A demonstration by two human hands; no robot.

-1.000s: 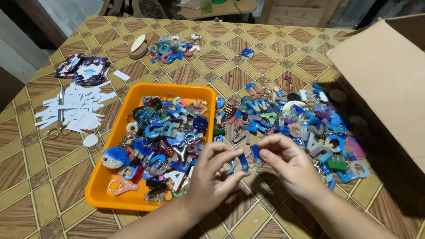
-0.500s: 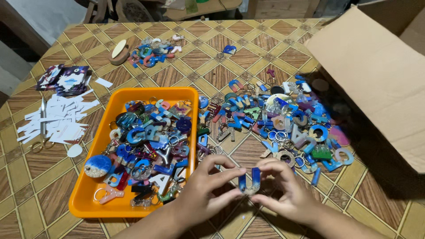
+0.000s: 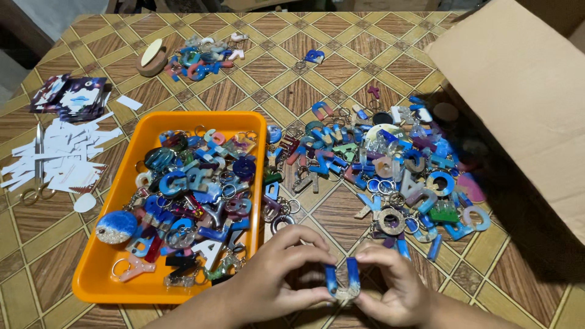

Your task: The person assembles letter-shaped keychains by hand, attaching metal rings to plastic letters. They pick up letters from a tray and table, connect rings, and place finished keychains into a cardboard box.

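Here, at the near edge of a tiled-pattern table, two bare hands meet over a single piece: a blue U-shaped resin charm, its base pale and speckled. The left hand curls its fingers closed around the charm's left arm, thumb below, while the right hand pinches the right arm between fingertips and thumb, so the charm is held between both, just above the tabletop.

Directly to the left of the left hand, and nearly touching its wrist, sits an orange plastic tray heaped with letter keychains in blues, clears and blacks, a fuzzy blue-and-white pom-pom near its left wall.

Just beyond the hands, ahead and to the right, a loose pile of letter charms and key rings spreads over the table. To the right of the right hand, a brown cardboard box lies on its side, its open flap over the edge of that pile.

Farther left of the tray lie white paper scraps with a pair of scissors on them, and behind those a stack of printed cards. Farthest from the hands, a smaller cluster of charms rests beside a roll of tape.
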